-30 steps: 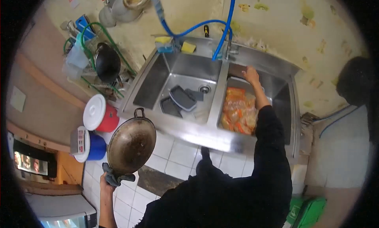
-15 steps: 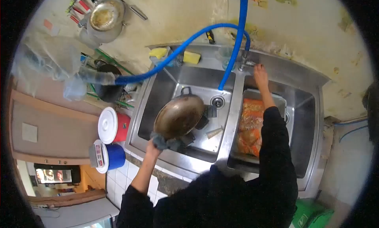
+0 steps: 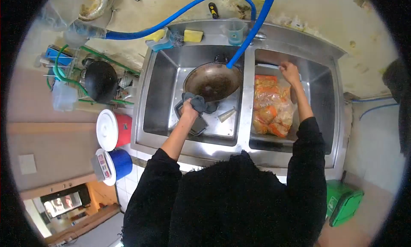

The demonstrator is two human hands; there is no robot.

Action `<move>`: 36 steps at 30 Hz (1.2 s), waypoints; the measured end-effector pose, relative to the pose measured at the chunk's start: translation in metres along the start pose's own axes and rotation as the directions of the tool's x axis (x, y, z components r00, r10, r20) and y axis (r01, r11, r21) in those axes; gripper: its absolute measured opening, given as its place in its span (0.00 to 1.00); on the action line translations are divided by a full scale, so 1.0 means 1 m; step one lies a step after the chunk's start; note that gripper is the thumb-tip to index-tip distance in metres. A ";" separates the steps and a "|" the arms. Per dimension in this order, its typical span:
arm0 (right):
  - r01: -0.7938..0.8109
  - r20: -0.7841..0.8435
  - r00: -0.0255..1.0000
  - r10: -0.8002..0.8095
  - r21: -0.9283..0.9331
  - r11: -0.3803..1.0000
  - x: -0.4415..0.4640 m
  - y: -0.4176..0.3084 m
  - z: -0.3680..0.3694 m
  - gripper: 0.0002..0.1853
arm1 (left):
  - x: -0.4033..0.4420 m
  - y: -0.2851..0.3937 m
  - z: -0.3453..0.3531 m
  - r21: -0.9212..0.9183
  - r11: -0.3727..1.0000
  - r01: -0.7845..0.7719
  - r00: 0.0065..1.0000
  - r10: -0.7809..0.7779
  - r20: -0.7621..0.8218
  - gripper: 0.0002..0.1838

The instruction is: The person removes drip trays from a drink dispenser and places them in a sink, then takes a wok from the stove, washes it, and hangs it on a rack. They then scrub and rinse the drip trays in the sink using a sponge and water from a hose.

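Observation:
In the left basin, a brown-stained wok (image 3: 212, 82) is tilted, its loop handle at the far side. My left hand (image 3: 187, 109) is closed on its near edge through a dark grey cloth (image 3: 198, 102); the cloth hides the grip. The end of a blue hose (image 3: 257, 31) hangs over the wok's far rim. Above the right basin, my right hand (image 3: 290, 72) has its fingers curled in, and anything inside them is hidden. Below that hand, clear plastic bags of orange-coloured food (image 3: 269, 105) lie in the right basin.
A metal cone (image 3: 227, 114) and a dark tray (image 3: 198, 128) lie in the left basin. Along the back ledge are a yellow sponge (image 3: 193, 36) and a clear plastic cup (image 3: 235, 32). Lidded buckets (image 3: 122, 130) stand to the left, a green bin (image 3: 344, 202) at the lower right.
My right hand has left the tap and come down over the right basin. The wok has shifted right and backwards, under the hose end. My view has tilted too.

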State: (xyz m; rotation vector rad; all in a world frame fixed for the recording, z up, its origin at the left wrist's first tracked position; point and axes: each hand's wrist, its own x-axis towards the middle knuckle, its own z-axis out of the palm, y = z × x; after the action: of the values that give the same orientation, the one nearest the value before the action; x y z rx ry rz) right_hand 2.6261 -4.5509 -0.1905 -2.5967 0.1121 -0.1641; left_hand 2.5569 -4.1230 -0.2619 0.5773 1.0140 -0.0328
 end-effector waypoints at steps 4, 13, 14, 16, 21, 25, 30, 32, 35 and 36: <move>0.024 0.088 0.995 -0.040 0.177 0.984 -0.024 -0.020 -0.025 0.20 | 0.035 -0.004 -0.009 -0.001 1.000 0.013 0.997 -0.013 0.075 0.19; -0.108 0.209 0.976 -0.063 0.713 0.693 0.012 -0.176 -0.062 0.41 | 0.058 0.009 -0.010 0.089 0.996 0.008 0.999 -0.012 0.050 0.22; -0.103 0.206 0.976 -0.068 0.715 0.692 0.017 -0.185 -0.057 0.41 | 0.058 0.012 -0.011 0.098 0.995 0.002 0.996 -0.011 0.086 0.22; -0.149 0.147 0.987 0.057 0.744 0.651 0.025 -0.203 -0.048 0.36 | 0.041 0.014 -0.008 0.073 0.997 -0.001 0.994 -0.006 0.107 0.21; -0.084 0.171 0.983 -0.063 0.735 0.673 0.053 -0.220 -0.022 0.21 | 0.063 0.018 -0.011 0.056 0.997 0.049 0.982 -0.058 0.178 0.20; -0.085 0.185 0.978 -0.095 0.774 0.627 0.057 -0.234 0.003 0.13 | 0.071 0.027 -0.012 0.141 0.988 -0.062 0.995 0.049 0.089 0.21; 0.012 0.080 0.991 -0.108 0.749 0.663 0.052 -0.244 0.016 0.12 | 0.029 0.042 -0.005 0.117 0.989 -0.086 0.994 0.077 0.082 0.20; -0.031 0.152 0.981 -0.121 0.736 0.676 0.051 -0.246 0.015 0.11 | -0.007 0.047 0.001 0.108 0.985 -0.138 0.990 0.135 0.037 0.17; -0.070 0.154 0.986 -0.067 0.740 0.669 0.045 -0.244 0.012 0.10 | 0.002 0.051 -0.008 0.111 0.974 -0.197 0.978 0.203 -0.047 0.15; -0.121 0.241 0.967 -0.083 0.721 0.682 0.040 -0.245 0.006 0.10 | -0.001 0.053 -0.010 0.109 0.974 -0.199 0.977 0.205 -0.049 0.15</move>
State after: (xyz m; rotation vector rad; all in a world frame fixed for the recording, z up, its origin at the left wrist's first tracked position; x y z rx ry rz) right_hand 2.6783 -4.3425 -0.0650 -1.7740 -0.0238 0.1243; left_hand 2.5635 -4.0736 -0.2420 0.7783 1.0117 0.1134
